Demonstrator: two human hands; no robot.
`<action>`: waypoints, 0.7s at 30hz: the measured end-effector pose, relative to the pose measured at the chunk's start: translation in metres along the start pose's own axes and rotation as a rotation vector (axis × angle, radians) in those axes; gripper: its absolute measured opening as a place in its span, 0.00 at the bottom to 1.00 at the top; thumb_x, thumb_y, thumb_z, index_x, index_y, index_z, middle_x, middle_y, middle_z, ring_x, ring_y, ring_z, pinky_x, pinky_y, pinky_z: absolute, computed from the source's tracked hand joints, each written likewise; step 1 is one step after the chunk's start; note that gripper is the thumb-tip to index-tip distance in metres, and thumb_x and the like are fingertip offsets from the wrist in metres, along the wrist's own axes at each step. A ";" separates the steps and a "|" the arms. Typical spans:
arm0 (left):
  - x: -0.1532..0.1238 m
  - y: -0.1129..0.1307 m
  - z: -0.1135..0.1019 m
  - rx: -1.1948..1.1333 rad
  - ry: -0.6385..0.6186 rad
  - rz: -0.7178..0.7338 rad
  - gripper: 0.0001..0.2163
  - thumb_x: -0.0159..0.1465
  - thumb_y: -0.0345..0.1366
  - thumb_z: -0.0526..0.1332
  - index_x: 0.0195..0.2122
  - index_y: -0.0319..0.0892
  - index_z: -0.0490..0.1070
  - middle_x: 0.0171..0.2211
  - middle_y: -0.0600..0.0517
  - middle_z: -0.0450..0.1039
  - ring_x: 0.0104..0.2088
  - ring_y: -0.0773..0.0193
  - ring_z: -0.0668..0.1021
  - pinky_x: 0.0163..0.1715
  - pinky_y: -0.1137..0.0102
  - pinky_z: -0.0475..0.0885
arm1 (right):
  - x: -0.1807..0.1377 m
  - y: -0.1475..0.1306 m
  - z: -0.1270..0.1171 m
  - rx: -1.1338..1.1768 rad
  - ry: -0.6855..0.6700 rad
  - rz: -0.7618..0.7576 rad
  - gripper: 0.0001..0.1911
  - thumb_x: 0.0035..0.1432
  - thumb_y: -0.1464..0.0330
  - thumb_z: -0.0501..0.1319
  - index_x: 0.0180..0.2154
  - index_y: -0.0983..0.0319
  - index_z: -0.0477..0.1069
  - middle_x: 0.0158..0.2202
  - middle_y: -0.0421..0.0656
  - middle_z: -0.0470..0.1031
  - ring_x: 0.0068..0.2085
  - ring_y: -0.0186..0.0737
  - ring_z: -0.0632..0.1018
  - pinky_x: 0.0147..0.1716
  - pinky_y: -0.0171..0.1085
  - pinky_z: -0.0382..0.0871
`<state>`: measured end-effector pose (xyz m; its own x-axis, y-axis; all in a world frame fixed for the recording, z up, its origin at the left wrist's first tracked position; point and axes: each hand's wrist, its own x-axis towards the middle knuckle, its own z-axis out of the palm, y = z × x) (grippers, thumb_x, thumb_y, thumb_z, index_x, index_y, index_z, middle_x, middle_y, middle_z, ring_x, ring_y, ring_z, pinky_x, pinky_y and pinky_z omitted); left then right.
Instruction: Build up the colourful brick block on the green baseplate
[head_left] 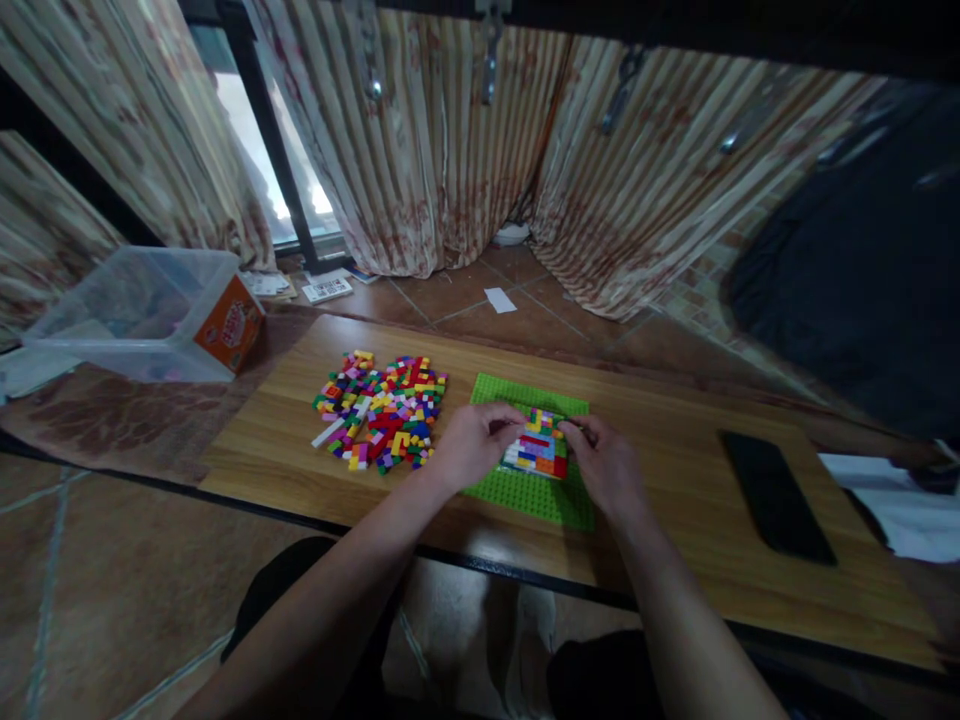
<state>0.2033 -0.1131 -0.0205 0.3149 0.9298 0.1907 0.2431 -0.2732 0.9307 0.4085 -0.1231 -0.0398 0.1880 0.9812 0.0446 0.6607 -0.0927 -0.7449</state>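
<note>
A block of multicoloured toy bricks [538, 450] sits over the green studded baseplate [525, 496], in the middle of the wooden table. My left hand [474, 440] is closed at its upper left edge, thumb and fingers bent against the bricks. On the opposite side, my right hand [609, 468] grips the upper right edge with its fingertips. Whether the block is pressed onto the plate or slightly raised, I cannot tell. Left of my left hand lies a loose heap of small coloured bricks [386, 412].
A dark flat phone-like slab [776, 497] lies toward the table's right end. Beyond the table's left end stands a clear plastic bin [142, 315] with an orange label. White papers [892, 490] are at the far right. Striped curtains [450, 140] hang behind the table [675, 520].
</note>
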 end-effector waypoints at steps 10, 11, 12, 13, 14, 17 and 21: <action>0.001 -0.002 0.006 -0.213 0.006 -0.076 0.07 0.60 0.27 0.60 0.38 0.38 0.76 0.35 0.50 0.79 0.36 0.65 0.79 0.38 0.71 0.75 | -0.012 -0.022 -0.012 0.134 0.165 -0.099 0.21 0.60 0.52 0.56 0.36 0.62 0.76 0.32 0.46 0.79 0.32 0.43 0.78 0.34 0.40 0.69; 0.001 -0.001 0.006 -0.227 0.009 -0.078 0.07 0.60 0.27 0.60 0.38 0.38 0.76 0.35 0.50 0.80 0.36 0.65 0.80 0.38 0.71 0.75 | -0.015 -0.027 -0.010 0.199 0.123 -0.129 0.20 0.60 0.53 0.57 0.36 0.61 0.77 0.33 0.45 0.80 0.34 0.43 0.78 0.36 0.40 0.70; 0.001 0.000 0.007 -0.237 0.013 -0.079 0.07 0.60 0.27 0.61 0.38 0.38 0.76 0.36 0.49 0.80 0.37 0.65 0.80 0.39 0.71 0.75 | -0.019 -0.031 -0.008 0.249 0.071 -0.157 0.18 0.59 0.54 0.59 0.37 0.61 0.77 0.36 0.45 0.80 0.36 0.43 0.79 0.38 0.40 0.70; 0.001 0.001 0.007 -0.244 0.017 -0.081 0.07 0.60 0.27 0.61 0.38 0.38 0.76 0.36 0.49 0.80 0.37 0.65 0.80 0.39 0.71 0.76 | -0.022 -0.035 -0.005 0.276 0.026 -0.180 0.17 0.59 0.54 0.59 0.38 0.60 0.77 0.38 0.45 0.80 0.38 0.43 0.79 0.40 0.40 0.71; 0.001 0.002 0.007 -0.251 0.022 -0.082 0.07 0.60 0.28 0.61 0.39 0.38 0.75 0.36 0.49 0.80 0.37 0.65 0.80 0.39 0.71 0.76 | -0.024 -0.038 -0.002 0.287 -0.008 -0.200 0.16 0.59 0.55 0.60 0.39 0.60 0.78 0.40 0.45 0.80 0.40 0.43 0.79 0.42 0.41 0.71; 0.000 0.004 0.009 -0.279 0.021 -0.071 0.07 0.60 0.27 0.62 0.39 0.38 0.75 0.36 0.48 0.80 0.38 0.65 0.81 0.40 0.71 0.76 | -0.028 -0.044 0.003 0.267 -0.041 -0.250 0.14 0.60 0.57 0.60 0.39 0.58 0.78 0.40 0.44 0.80 0.41 0.42 0.78 0.43 0.40 0.70; -0.001 0.005 0.013 -0.276 0.044 -0.042 0.06 0.60 0.27 0.61 0.38 0.38 0.74 0.35 0.49 0.80 0.37 0.65 0.81 0.40 0.71 0.76 | -0.030 -0.046 0.005 0.235 -0.008 -0.284 0.13 0.62 0.60 0.58 0.38 0.59 0.78 0.38 0.44 0.79 0.39 0.40 0.78 0.41 0.39 0.69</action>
<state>0.2155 -0.1187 -0.0202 0.2686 0.9503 0.1576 -0.0057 -0.1620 0.9868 0.3687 -0.1474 -0.0097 0.0147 0.9636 0.2670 0.5005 0.2241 -0.8362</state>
